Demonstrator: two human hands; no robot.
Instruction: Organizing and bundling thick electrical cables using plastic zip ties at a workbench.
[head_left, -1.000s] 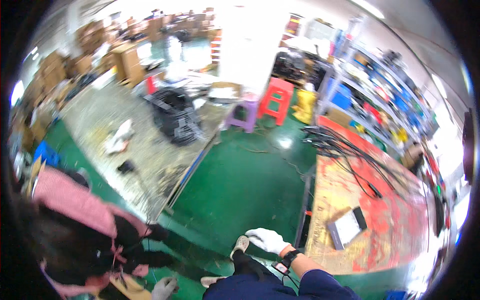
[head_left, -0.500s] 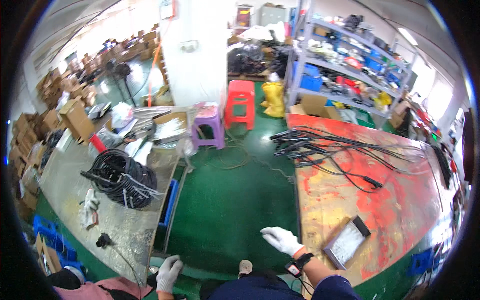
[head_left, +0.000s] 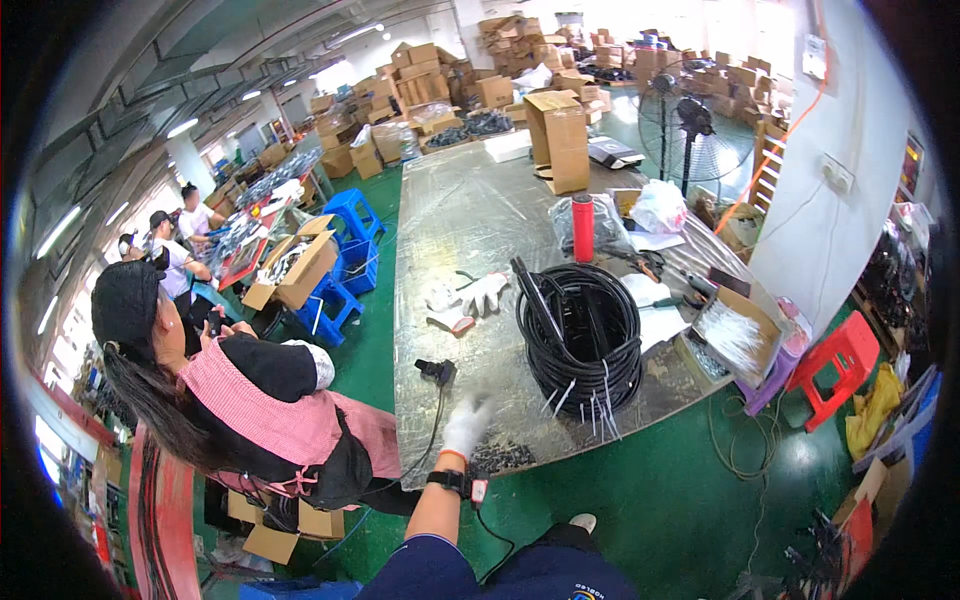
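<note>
My left hand (head_left: 465,425), in a white glove with a black strap at the wrist, is over the near edge of the metal-topped table (head_left: 440,220). Its fingers are smeared by motion, so their closing cannot be told. Just beyond it lies a black plug (head_left: 435,371) with a thin cord running off the table edge. To the right stands a thick coil of black cable (head_left: 582,350) bound with pale ties. White work gloves (head_left: 470,300) rest left of the coil. My right hand is out of view.
A co-worker (head_left: 270,400) in pink and black sits close on the left. Behind the coil are a red cylinder (head_left: 582,228), an upright carton (head_left: 560,140) and a box of white strips (head_left: 735,335). A red stool (head_left: 835,370) and blue stools (head_left: 330,308) stand on the floor.
My view has swung left, from the gap between two tables to the metal-topped table and the co-worker. My right hand has left the view; my left hand is now over the table edge.
</note>
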